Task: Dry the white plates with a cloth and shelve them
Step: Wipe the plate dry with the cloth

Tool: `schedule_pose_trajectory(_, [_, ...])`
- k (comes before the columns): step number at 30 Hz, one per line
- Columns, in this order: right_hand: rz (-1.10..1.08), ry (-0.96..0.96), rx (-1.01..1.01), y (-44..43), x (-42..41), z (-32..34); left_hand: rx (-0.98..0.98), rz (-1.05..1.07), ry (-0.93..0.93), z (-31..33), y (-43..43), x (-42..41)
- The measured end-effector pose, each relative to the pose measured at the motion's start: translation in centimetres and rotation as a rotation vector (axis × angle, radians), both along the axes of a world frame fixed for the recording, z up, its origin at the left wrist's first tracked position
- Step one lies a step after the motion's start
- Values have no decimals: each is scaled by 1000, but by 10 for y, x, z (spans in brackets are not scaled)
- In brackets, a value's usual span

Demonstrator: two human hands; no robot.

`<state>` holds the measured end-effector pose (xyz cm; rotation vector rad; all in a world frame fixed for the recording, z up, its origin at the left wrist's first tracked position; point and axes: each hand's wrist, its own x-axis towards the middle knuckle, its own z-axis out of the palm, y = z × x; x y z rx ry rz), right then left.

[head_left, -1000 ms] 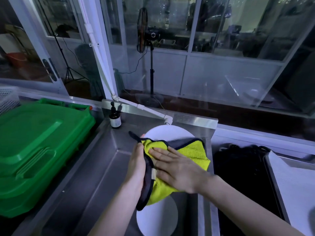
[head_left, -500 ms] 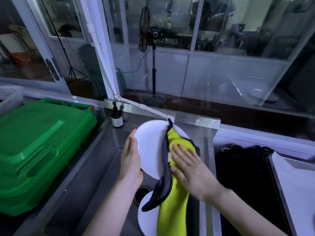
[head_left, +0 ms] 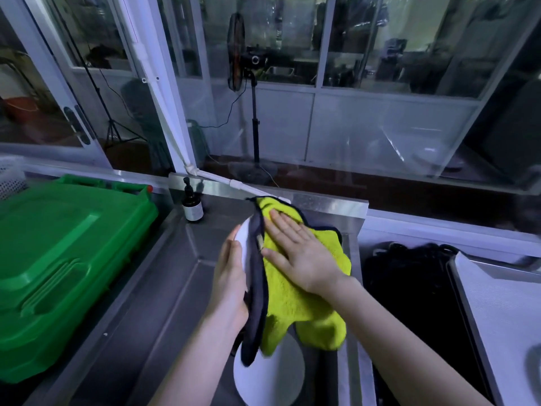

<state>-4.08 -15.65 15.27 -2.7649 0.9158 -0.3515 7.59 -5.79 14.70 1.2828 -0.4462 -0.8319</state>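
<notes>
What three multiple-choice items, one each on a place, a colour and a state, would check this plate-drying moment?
1. Where on the stainless steel sink does the small dark pump bottle stand?
A. in the bowl
B. on the back-left ledge
C. on the front rim

2. What colour is the face of the fluffy dark-edged cloth?
A. red
B. white
C. yellow-green

3. How is the right hand?
A. flat, pressing the cloth against the round white plate
B. clenched and empty
C. hanging clear of the cloth

Answers:
1 B: the bottle stands upright on the ledge at the far left corner.
2 C: the pile under the hand is bright yellow-green.
3 A: its straight fingers lie spread on the cloth.
</notes>
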Motion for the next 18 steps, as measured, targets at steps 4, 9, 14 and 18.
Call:
schedule_pose_trajectory(4, [-163,92,-63,-9,-25,-7,4,97,27,3,5,9])
schedule_pose_trajectory(9, [108,118,20,31,-54,-12,-11,96,94,2,7,25])
schedule_pose_trajectory(14, [272,63,52,50,-21,-4,41,-15,180,-13,3,-1])
schedule_pose_trajectory(18, [100,84,-67,19,-2,8,53,-67,169,-13,4,-7])
